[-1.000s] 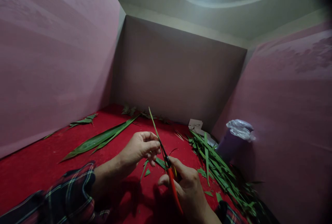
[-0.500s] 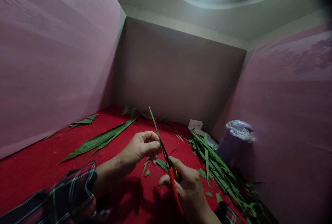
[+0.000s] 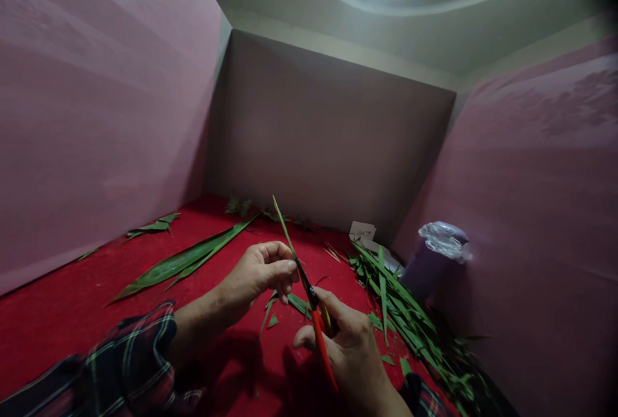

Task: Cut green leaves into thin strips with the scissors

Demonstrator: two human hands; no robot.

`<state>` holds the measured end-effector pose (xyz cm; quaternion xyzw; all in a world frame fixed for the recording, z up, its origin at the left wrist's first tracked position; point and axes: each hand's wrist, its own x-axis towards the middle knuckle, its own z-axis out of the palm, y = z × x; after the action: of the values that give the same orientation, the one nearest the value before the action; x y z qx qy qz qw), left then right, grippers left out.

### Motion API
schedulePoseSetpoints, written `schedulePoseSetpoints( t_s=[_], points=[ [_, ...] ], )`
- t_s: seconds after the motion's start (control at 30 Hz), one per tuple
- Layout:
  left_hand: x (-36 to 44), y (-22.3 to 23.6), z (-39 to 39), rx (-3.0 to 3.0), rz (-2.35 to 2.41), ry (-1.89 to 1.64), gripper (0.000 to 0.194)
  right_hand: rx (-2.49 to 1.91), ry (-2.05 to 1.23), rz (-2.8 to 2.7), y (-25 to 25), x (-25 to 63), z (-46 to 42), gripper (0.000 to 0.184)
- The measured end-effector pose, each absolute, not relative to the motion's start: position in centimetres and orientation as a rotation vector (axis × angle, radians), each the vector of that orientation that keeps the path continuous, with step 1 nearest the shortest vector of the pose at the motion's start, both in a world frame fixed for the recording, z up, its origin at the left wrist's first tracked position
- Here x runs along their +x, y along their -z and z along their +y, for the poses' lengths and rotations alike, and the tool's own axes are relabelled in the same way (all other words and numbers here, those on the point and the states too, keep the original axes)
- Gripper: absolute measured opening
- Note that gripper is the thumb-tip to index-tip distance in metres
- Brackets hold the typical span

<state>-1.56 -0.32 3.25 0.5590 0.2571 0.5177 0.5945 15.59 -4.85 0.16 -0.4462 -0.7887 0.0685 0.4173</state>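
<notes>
A thin green leaf strip (image 3: 281,219) points upward from the pinched thumb and finger of my left hand (image 3: 261,273). My right hand (image 3: 355,336) grips a pair of scissors (image 3: 319,340) with red and yellow handles. Their dark blades lie along the lower part of the strip, right beside my left fingertips; I cannot tell how far apart the blades are. Below the hands, small cut leaf pieces (image 3: 299,304) are scattered on the red cloth (image 3: 193,304).
Long green leaves (image 3: 183,259) lie to the left. A heap of leaf strips (image 3: 410,317) spreads along the right side, near a white paper card (image 3: 362,231) and a purple container (image 3: 429,262) with clear plastic on top. Pink walls (image 3: 111,114) stand on both sides.
The whole view has shifted very slightly. Both hands, the leaf strip and the scissors keep nearly the same position relative to each other.
</notes>
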Motion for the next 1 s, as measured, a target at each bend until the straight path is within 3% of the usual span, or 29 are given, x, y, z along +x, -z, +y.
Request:
schedulePoseSetpoints(
  t_s=[0.27, 1.0],
  points=[
    [-2.0, -3.2, 0.1, 1.378, 0.542, -1.172, 0.010, -1.102, -0.055, -1.983, 0.0, 16.0, -4.4, 0.043],
    [-1.7, -3.4, -0.2, 1.343, 0.564, -1.183, 0.015, -0.926, -0.169, -1.968, 0.9, 16.2, -3.8, 0.036]
  ],
)
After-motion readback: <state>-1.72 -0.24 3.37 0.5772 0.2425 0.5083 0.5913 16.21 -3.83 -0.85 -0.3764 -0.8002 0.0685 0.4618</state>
